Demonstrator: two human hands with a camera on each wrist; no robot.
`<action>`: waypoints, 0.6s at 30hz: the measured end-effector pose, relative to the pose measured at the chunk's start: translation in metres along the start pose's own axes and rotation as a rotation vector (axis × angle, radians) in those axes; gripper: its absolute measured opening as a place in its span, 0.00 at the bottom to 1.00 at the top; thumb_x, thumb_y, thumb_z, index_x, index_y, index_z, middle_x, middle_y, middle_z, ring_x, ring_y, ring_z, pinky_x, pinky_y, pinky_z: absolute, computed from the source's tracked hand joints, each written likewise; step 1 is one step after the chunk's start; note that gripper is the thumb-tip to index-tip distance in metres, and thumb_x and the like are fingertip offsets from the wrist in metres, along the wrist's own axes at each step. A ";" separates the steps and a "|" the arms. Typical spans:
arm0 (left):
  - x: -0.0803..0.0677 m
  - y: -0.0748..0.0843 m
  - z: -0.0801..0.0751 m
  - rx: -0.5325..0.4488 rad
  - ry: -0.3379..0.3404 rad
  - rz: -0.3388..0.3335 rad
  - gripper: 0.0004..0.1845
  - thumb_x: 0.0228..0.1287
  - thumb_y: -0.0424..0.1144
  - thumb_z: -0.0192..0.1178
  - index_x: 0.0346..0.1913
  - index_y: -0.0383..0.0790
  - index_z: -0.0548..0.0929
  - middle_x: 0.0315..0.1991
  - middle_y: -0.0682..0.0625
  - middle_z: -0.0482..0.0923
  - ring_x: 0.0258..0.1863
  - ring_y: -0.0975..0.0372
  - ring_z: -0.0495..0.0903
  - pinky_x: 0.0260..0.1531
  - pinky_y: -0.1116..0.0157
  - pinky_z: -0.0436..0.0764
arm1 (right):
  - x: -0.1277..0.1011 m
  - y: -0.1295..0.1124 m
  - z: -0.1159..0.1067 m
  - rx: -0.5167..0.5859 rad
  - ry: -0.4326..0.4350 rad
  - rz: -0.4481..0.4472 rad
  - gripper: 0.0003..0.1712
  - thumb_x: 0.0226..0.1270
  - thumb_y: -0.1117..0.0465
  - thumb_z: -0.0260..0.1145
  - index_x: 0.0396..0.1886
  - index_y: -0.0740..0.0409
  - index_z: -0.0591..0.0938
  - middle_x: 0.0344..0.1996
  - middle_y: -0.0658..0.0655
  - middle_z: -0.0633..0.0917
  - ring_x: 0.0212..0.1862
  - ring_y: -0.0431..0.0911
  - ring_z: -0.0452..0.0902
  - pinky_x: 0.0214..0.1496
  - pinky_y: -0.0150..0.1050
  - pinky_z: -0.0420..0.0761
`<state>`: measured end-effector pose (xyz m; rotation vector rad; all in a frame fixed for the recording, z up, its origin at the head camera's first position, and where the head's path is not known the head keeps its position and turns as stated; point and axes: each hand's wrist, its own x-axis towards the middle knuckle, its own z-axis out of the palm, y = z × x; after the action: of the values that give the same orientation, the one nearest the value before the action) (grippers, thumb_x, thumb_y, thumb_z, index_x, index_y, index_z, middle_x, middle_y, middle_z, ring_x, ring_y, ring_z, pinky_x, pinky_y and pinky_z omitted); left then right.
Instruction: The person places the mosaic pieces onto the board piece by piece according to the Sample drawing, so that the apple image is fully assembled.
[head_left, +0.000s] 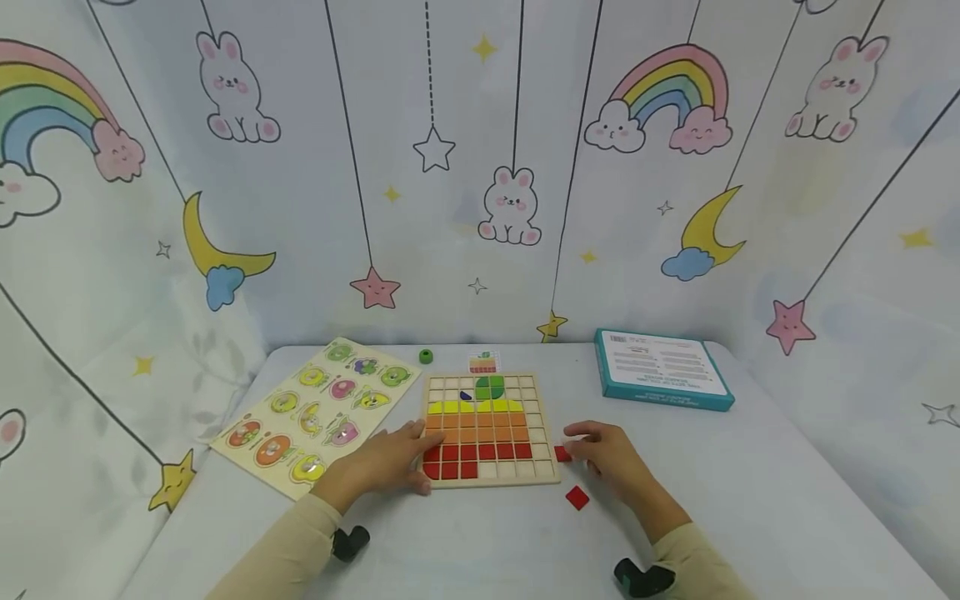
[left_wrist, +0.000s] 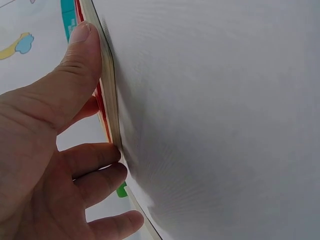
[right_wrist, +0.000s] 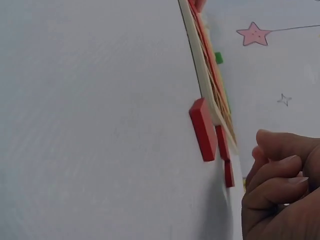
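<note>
A wooden grid board (head_left: 517, 472) lies flat, with green pieces (head_left: 490, 387) and a small dark blue piece (head_left: 467, 396) at the top, then yellow, orange and red rows. My left hand (head_left: 385, 461) rests at its lower left: a finger reaches over the red tiles (head_left: 450, 470), and the thumb (left_wrist: 82, 50) lies against the front edge in the left wrist view. Beside the right edge, my right hand (head_left: 611, 457) has bent fingers close over a loose red tile (head_left: 563, 453). Another red tile (head_left: 577, 497) lies nearer me, turned like a diamond.
A sheet of fruit pictures (head_left: 330, 408) lies on the left. Behind the board are a small green bead-like piece (head_left: 426, 357) and a picture card (head_left: 483, 362). A teal box (head_left: 663, 371) is at the back right. The patterned cloth backdrop (head_left: 450, 233) rises behind the white table (head_left: 480, 542).
</note>
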<state>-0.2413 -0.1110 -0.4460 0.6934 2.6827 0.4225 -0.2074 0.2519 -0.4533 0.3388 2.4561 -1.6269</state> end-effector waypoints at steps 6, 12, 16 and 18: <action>-0.002 0.001 -0.001 -0.013 0.000 0.001 0.44 0.55 0.54 0.75 0.75 0.53 0.71 0.78 0.40 0.61 0.78 0.47 0.58 0.73 0.37 0.59 | 0.001 0.008 -0.002 -0.062 -0.001 0.009 0.18 0.69 0.59 0.69 0.56 0.58 0.86 0.50 0.58 0.83 0.46 0.52 0.74 0.40 0.37 0.78; -0.004 0.002 -0.003 -0.014 -0.011 -0.008 0.44 0.55 0.54 0.75 0.75 0.54 0.71 0.78 0.41 0.61 0.78 0.47 0.59 0.73 0.37 0.60 | -0.001 0.003 0.007 -0.233 0.002 -0.025 0.18 0.68 0.61 0.70 0.55 0.59 0.86 0.53 0.57 0.84 0.56 0.54 0.74 0.54 0.47 0.83; -0.003 0.001 -0.002 -0.016 -0.013 -0.011 0.43 0.56 0.55 0.75 0.75 0.55 0.70 0.78 0.41 0.61 0.78 0.48 0.59 0.73 0.38 0.60 | 0.000 0.003 0.008 -0.365 0.027 -0.068 0.15 0.64 0.63 0.71 0.50 0.58 0.86 0.43 0.54 0.84 0.48 0.50 0.75 0.46 0.42 0.84; -0.003 0.000 -0.002 -0.016 -0.013 -0.011 0.43 0.56 0.55 0.75 0.75 0.55 0.70 0.78 0.41 0.61 0.78 0.48 0.59 0.73 0.38 0.60 | 0.000 0.005 0.006 -0.388 0.043 -0.075 0.11 0.63 0.62 0.72 0.45 0.58 0.85 0.38 0.53 0.83 0.44 0.49 0.76 0.41 0.40 0.83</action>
<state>-0.2395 -0.1124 -0.4437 0.6735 2.6667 0.4351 -0.2057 0.2480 -0.4600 0.2277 2.7683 -1.1361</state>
